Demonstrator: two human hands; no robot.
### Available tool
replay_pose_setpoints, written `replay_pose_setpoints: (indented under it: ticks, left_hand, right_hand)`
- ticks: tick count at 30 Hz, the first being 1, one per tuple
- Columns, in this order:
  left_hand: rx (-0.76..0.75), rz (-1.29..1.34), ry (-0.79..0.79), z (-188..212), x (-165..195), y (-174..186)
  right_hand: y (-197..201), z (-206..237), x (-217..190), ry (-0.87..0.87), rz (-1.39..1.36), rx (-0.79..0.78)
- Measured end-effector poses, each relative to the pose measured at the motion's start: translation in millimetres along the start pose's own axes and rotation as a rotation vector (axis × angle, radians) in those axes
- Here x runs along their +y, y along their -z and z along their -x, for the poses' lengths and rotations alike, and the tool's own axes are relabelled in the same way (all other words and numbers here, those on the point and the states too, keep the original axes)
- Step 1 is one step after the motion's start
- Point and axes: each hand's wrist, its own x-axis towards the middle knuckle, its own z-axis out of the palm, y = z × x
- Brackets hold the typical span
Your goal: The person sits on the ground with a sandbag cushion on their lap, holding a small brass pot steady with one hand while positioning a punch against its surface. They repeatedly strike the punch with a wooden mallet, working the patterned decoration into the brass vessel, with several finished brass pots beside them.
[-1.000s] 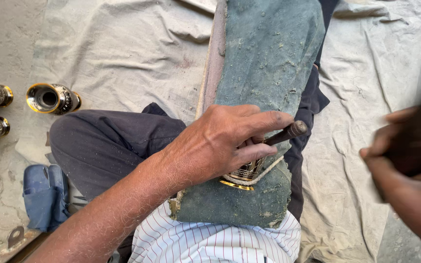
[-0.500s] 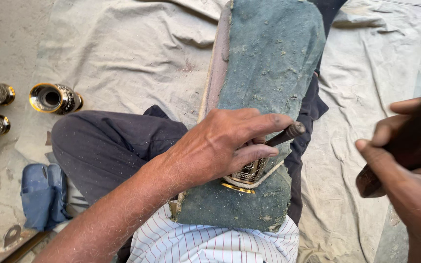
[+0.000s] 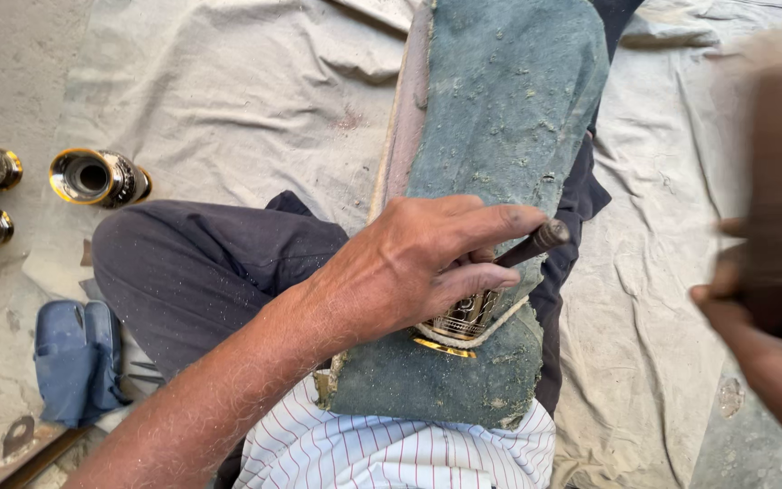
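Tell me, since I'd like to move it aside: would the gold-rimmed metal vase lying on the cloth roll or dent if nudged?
The vase lies on its side and looks round, so it would probably roll. It seems to be engraved metal, so likely stiff and fairly heavy for its size, hardly fragile. The rumpled cloth beneath might slow it.

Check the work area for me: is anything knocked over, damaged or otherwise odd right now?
One brass vase lies on its side on the cloth, mouth toward the camera, beside two others at the left edge. The green pad is speckled with dust. The left hand grips a chisel on a brass piece; the right hand is blurred.
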Motion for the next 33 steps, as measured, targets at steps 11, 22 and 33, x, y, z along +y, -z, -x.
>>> replay_pose_setpoints:
  ticks: [11,22,33]
  left_hand:
    - [0.031,-0.001,0.006,1.0,-2.4,-2.0]
    - [0.048,0.008,-0.033,1.6,-4.5,-1.2]
    - [0.019,0.001,-0.013,0.9,-10.9,-4.5]
  right_hand:
    - [-10.5,11.3,71.7,-0.065,-0.178,0.016]
    - [-20.1,2.8,79.5,0.034,0.035,0.03]
    - [-12.3,12.2,69.7,-0.034,-0.106,0.012]
